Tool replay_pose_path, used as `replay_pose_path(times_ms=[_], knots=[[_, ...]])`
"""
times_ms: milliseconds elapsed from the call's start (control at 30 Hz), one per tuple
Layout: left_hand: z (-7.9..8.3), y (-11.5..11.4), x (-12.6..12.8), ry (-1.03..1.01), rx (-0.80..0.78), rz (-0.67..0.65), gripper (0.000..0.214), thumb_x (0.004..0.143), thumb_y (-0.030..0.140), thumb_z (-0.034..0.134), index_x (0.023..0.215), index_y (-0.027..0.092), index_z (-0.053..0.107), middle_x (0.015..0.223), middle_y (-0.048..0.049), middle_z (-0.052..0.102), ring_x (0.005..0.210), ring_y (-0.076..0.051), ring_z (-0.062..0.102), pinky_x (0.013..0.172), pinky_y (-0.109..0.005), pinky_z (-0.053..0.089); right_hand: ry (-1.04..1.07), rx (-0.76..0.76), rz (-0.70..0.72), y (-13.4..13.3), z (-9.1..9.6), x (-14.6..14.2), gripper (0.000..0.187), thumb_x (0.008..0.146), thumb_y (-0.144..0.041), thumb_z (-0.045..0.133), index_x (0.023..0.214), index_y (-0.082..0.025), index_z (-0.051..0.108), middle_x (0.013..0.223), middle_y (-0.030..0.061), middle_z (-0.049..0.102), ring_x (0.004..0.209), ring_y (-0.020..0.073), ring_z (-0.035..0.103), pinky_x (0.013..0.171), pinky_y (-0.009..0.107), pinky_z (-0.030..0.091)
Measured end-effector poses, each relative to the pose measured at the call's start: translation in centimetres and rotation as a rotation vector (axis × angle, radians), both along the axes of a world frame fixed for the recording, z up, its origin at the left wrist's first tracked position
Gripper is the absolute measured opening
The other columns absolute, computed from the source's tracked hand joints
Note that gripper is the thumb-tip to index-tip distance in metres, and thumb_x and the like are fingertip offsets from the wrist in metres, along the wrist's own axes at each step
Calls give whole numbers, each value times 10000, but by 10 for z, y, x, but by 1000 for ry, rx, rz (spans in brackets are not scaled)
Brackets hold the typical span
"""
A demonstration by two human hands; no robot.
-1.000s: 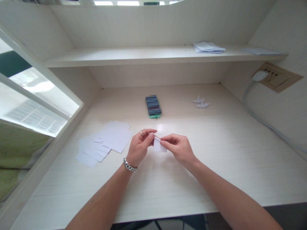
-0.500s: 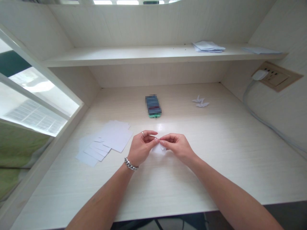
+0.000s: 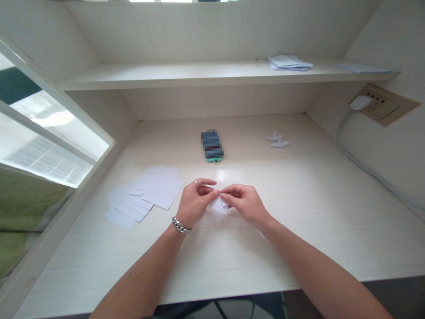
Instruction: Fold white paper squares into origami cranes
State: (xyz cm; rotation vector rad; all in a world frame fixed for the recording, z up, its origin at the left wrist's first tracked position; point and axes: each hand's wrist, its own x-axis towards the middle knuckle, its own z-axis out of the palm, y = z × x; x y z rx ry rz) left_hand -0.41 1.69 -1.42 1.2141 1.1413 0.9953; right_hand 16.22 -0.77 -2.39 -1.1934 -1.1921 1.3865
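Note:
A small piece of folded white paper (image 3: 218, 206) is pinched between my two hands just above the desk, in the middle of the view. My left hand (image 3: 196, 198), with a ring and a chain bracelet, grips its upper left edge between thumb and fingers. From the other side my right hand (image 3: 245, 201) pinches the paper's upper right edge. The two thumb tips nearly meet. Part of the paper is hidden behind the fingers, so its exact folds cannot be made out.
Loose white paper sheets (image 3: 162, 186) lie to the left. A phone (image 3: 212, 145), blurred out, rests farther back. Small folded paper figures (image 3: 279, 141) sit at the back right. Stacked papers (image 3: 288, 63) lie on the shelf (image 3: 166, 71). A charger cable (image 3: 358, 166) hangs from the wall socket (image 3: 387, 106).
Both hands keep their pinch on the folded paper. The left hand and the paper have shifted very slightly left; the view has tilted a little.

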Motion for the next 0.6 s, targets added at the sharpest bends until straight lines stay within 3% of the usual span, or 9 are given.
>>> replay_pose_path(times_ms=[600], knots=[[2,0,-1,-30,2,-17,305,662,274,814,884,145,648,687,-49,742,629,-169,687,583,-254,511,19,-20,17,-2,1,0,193,711,-288,738,852,-157,755,784,53,732,649,136,610,606,279,487]])
